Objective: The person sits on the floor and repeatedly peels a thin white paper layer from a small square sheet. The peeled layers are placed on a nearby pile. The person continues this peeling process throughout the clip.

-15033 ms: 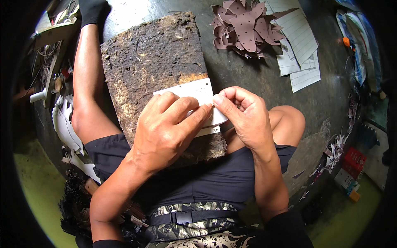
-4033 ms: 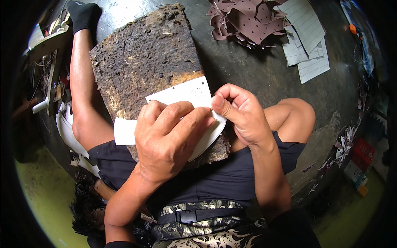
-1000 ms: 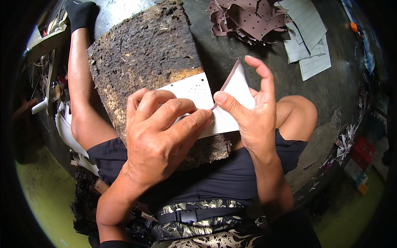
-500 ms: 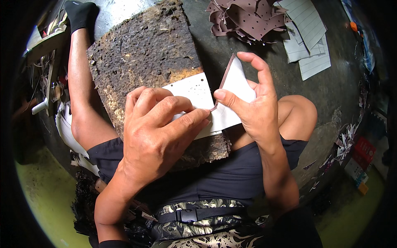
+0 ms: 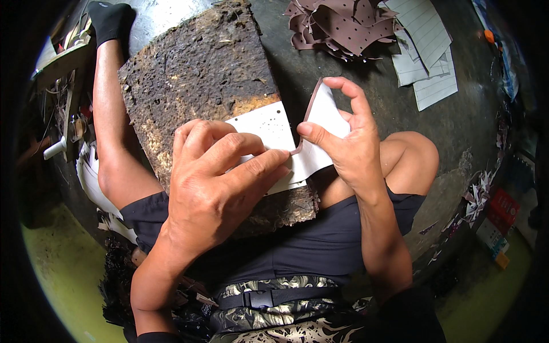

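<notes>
A white piece with small dark holes (image 5: 266, 121) lies over the near right part of a rough, dark-crusted board (image 5: 194, 71). Beside it, a white flexible sheet (image 5: 327, 117) with a narrow mauve-brown edge (image 5: 313, 104) rises off the board in a bent flap. My left hand (image 5: 209, 171) is closed, its index fingertip and thumb pressed at the corner where the brown edge meets the holed piece. My right hand (image 5: 357, 148) grips the flap, thumb on its near side and index finger at its upper tip. The other fingers' contact is partly hidden.
Mauve-brown pieces with dark dots (image 5: 346, 26) are heaped on the dark floor beyond the board. White lined sheets (image 5: 429, 54) lie to their right. My bent legs flank the board, and shredded scraps (image 5: 477, 197) lie at the far right.
My right hand and the raised flap have shifted slightly down and left, and the flap bends a little more. The left hand stays nearly in place.
</notes>
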The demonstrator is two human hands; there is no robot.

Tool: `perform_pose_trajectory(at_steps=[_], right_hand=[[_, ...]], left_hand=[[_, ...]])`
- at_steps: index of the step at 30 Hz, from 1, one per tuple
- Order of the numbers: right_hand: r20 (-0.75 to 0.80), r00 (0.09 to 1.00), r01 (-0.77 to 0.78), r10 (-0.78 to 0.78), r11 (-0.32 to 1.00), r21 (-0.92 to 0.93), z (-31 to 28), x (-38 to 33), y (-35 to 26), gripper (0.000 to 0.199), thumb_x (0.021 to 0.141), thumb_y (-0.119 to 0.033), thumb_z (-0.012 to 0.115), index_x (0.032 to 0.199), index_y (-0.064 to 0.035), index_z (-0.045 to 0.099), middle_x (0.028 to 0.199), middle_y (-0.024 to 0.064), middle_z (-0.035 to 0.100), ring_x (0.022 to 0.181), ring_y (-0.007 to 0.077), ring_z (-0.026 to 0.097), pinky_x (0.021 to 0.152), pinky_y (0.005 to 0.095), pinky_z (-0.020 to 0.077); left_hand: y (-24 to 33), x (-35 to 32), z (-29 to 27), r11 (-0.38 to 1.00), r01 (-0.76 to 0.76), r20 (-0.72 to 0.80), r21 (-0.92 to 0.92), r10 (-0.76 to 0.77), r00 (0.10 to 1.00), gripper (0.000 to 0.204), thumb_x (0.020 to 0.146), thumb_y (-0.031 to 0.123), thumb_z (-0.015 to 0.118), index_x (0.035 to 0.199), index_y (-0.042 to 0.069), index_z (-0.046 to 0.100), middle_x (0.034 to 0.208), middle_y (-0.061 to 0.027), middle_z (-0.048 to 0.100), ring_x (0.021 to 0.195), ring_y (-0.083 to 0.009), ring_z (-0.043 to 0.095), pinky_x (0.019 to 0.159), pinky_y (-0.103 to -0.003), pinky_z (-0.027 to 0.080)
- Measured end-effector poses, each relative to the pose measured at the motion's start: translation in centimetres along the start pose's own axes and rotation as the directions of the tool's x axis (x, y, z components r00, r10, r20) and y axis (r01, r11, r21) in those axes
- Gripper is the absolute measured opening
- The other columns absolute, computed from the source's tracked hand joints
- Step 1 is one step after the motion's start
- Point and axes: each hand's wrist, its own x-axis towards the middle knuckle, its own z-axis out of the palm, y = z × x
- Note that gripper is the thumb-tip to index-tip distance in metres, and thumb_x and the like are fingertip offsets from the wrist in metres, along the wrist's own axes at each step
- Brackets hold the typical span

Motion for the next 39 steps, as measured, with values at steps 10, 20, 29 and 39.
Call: perform_pose_trajectory(at_steps=[10, 20, 29, 39], right_hand=[[0.005, 0.999, -0.053, 0.054, 0.994, -0.096, -0.7, 0.3, 0.7, 0.079, 0.096, 0.000, 0.093, 0.162, -0.0118, 0.051, 0.108, 0.0080, 0.082, 0.096, 0.0118, 0.078, 0.084, 0.0280, 0.0625], [-0.022, 0.998, 0.044, -0.053, 0.960, -0.276, -1.3, 0.8, 1.9, 0.072, 0.094, -0.002, 0.095, 0.156, -0.0122, 0.059, 0.105, 0.0019, 0.078, 0.095, 0.0104, 0.073, 0.084, 0.0278, 0.0600], [-0.051, 0.999, -0.007, -0.010, 0.943, -0.332, -1.6, 0.8, 2.0, 0.070, 0.091, -0.005, 0.098, 0.151, -0.0115, 0.063, 0.105, -0.0007, 0.076, 0.096, 0.0090, 0.071, 0.085, 0.0283, 0.0591], [-0.089, 0.994, -0.088, 0.067, 0.960, -0.266, -1.5, 0.9, 1.8, 0.064, 0.090, -0.009, 0.098, 0.146, -0.0129, 0.067, 0.101, 0.0008, 0.074, 0.093, 0.0117, 0.068, 0.087, 0.0315, 0.0588]], left_hand=[[-0.2, 0.0, -0.1, 1.000, 0.007, 0.010, -0.016, -0.007, 1.000, 0.033, 0.082, 0.021, 0.098, 0.114, 0.021, 0.090, 0.103, 0.0043, 0.075, 0.099, -0.0238, 0.067, 0.096, -0.044, 0.050], [-0.5, 0.2, 0.2, 0.999, 0.000, -0.006, -0.034, 0.000, 1.000, 0.029, 0.083, 0.022, 0.097, 0.110, 0.020, 0.087, 0.104, 0.0044, 0.075, 0.098, -0.0238, 0.066, 0.096, -0.044, 0.048], [-0.6, 0.3, 0.9, 0.999, -0.005, -0.039, -0.038, 0.004, 0.999, 0.028, 0.083, 0.022, 0.098, 0.107, 0.020, 0.085, 0.104, 0.0048, 0.074, 0.100, -0.0235, 0.066, 0.096, -0.044, 0.047], [-0.3, 0.4, 1.4, 1.000, 0.002, -0.054, -0.031, -0.004, 0.999, 0.028, 0.083, 0.023, 0.099, 0.107, 0.022, 0.084, 0.106, 0.0054, 0.074, 0.098, -0.0227, 0.066, 0.093, -0.043, 0.046]])
